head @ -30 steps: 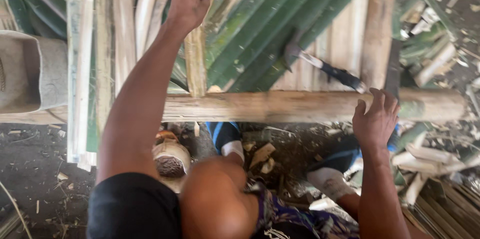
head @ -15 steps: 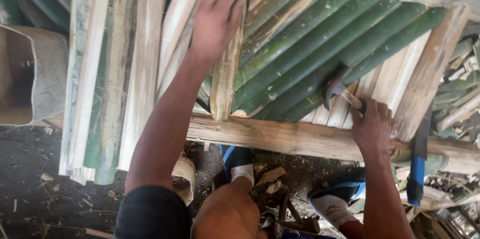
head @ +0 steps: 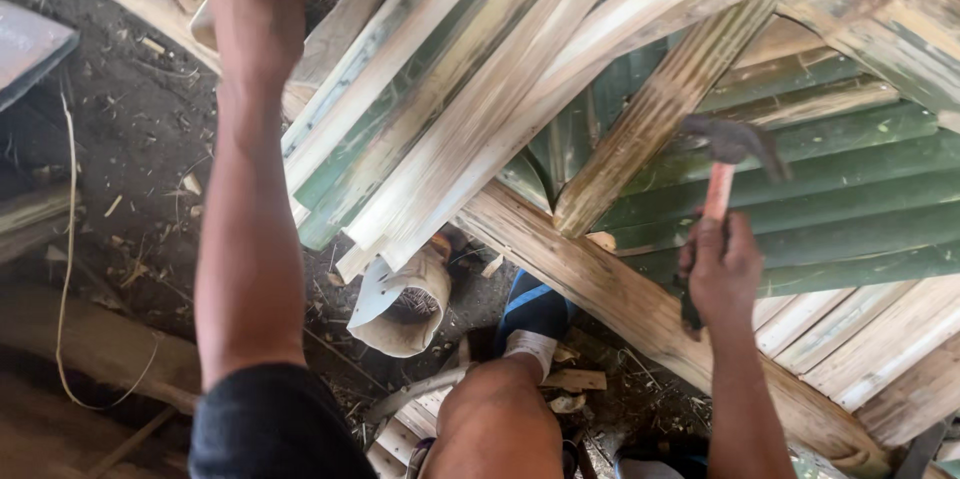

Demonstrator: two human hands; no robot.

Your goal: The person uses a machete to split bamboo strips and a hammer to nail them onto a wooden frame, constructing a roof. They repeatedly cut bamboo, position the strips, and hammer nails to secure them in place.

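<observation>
My right hand had its fingers wrapped tight round the hammer low on its red handle, the dark head hanging heavy just above the green bamboo slats. Farther left, my left hand was closed on a stiff, light split strip.

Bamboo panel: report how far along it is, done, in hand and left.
Done: green bamboo slats lie side by side across the wooden beam. In hand: the right hand grips a hammer raised over them; the left hand reaches up to the upper end of the pale split slats. Left: those pale slats lie skewed and overlapping, not lined up with the green ones.
</observation>
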